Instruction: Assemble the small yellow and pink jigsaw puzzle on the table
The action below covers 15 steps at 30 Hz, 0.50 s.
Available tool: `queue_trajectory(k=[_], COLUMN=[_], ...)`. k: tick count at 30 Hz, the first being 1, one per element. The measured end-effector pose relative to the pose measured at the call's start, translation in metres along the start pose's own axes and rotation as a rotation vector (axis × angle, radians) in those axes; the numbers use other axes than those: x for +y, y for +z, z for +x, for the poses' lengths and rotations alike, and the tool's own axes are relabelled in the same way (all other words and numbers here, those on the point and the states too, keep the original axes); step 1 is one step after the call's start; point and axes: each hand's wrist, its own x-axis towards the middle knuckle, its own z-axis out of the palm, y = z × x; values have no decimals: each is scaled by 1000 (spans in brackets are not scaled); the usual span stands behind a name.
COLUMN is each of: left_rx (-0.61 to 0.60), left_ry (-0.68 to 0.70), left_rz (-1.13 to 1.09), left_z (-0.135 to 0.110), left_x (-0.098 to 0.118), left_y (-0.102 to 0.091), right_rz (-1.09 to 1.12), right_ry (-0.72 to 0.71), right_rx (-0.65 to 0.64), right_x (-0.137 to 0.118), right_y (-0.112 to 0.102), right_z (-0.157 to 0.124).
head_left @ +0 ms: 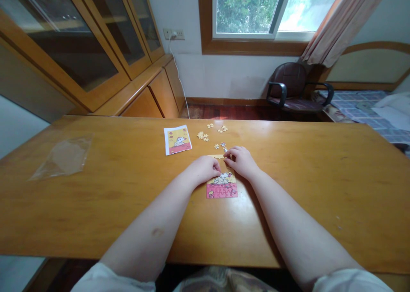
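Observation:
A partly assembled jigsaw puzzle [221, 191] lies on the table, pink at the bottom with a white cartoon figure above. A yellow strip of joined pieces [216, 156] forms its top edge, and bare wood shows inside. My left hand [206, 169] rests at the puzzle's left side, fingers curled together by the white figure; whatever they pinch is hidden. At the upper right corner is my right hand [242, 160], its fingers bent and thumb close to the index finger by the yellow strip. Whether a piece is between them is too small to tell. Patterned loose pieces [223, 146] lie just beyond it.
Yellow loose puzzle pieces [202, 135] lie in small groups farther back. A printed reference picture [178, 140] is left of them. A clear plastic bag [65, 156] lies on the table's [128, 189] left. Beyond stand a glass-door cabinet [105, 85] and an armchair [290, 85].

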Motion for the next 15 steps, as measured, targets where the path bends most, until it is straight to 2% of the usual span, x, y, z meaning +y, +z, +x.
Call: queue_trajectory(k=[3, 7, 10, 15], left_rx=[39, 107, -26, -122], left_ry=[3, 6, -53, -107], left_rz=[41, 220, 381, 436], left_z=[-3, -15, -29, -48], left_x=[4, 20, 37, 57], left_y=[-2, -6, -3, 5], right_rz=[3, 12, 17, 26], right_ry=[3, 7, 9, 19], right_rx=[-2, 1, -11, -24], right_x=[0, -1, -2, -4], right_y=[0, 0, -2, -4], right_z=[0, 0, 0, 1])
